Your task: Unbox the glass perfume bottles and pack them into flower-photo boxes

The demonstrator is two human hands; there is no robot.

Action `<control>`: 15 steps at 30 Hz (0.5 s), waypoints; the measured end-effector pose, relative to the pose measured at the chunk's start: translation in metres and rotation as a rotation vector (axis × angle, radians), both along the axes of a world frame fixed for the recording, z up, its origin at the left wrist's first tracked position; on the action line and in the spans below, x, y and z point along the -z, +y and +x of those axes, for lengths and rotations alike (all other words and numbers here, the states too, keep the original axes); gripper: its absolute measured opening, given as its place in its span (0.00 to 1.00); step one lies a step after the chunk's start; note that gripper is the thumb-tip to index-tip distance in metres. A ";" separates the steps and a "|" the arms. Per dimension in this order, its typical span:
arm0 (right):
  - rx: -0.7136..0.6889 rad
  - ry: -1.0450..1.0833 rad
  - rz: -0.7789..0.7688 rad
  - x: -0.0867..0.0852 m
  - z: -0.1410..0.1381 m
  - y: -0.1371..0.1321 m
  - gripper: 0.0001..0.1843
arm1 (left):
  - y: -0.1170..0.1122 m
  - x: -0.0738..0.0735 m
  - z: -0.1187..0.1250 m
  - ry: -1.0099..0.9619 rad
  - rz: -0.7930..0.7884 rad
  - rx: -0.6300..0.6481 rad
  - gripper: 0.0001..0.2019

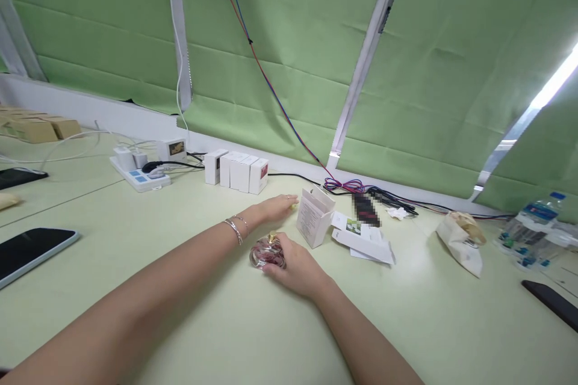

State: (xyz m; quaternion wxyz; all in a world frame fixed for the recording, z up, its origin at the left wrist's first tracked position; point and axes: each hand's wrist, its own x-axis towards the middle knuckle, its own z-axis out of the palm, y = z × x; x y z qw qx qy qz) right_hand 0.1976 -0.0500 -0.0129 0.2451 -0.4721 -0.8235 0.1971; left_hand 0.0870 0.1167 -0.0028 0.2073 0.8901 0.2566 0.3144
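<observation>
My right hand [298,266] is closed around a round clear glass bottle [266,254] with reddish patterning and a gold-coloured neck, near the middle of the table. Beyond it my left hand [277,208], with bracelets at the wrist, reaches forward. Its fingertips pinch a small yellow piece [293,207]; the thumb is mostly hidden. Just right of those fingertips stands an upright white carton [311,222] with its top flaps open and printed text on its side. A flattened white box [363,242] with a green picture lies beside the carton.
Several small white boxes [239,172] line the back edge. To their left lies a power strip [139,175] with plugs and cables. A phone [36,252] rests at left. A paper bag [460,243] and water bottles [537,222] stand at right, with coiled cables [345,184] along the wall.
</observation>
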 end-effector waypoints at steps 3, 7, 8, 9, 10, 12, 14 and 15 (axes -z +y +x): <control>0.006 -0.022 0.008 0.001 0.000 0.001 0.23 | -0.003 0.008 -0.002 0.028 -0.041 -0.010 0.06; 0.010 -0.012 0.008 0.004 0.002 0.002 0.23 | -0.026 -0.005 -0.026 0.006 -0.081 -0.086 0.07; 0.005 -0.001 0.009 0.004 0.002 0.002 0.22 | -0.035 -0.014 -0.034 -0.018 -0.092 -0.112 0.09; -0.001 0.010 0.009 0.004 0.002 0.002 0.22 | -0.046 -0.024 -0.042 -0.052 -0.103 -0.137 0.11; -0.007 0.018 0.008 0.004 0.003 0.002 0.21 | -0.058 -0.036 -0.050 -0.090 -0.116 -0.155 0.12; -0.010 0.027 0.006 0.002 0.002 0.001 0.20 | -0.084 -0.057 -0.064 -0.170 -0.172 -0.141 0.13; 0.000 0.028 0.007 0.000 0.002 0.000 0.19 | -0.107 -0.070 -0.074 -0.122 -0.198 -0.081 0.12; 0.006 0.029 0.009 0.000 0.001 -0.001 0.18 | -0.117 -0.073 -0.077 -0.092 -0.193 -0.064 0.11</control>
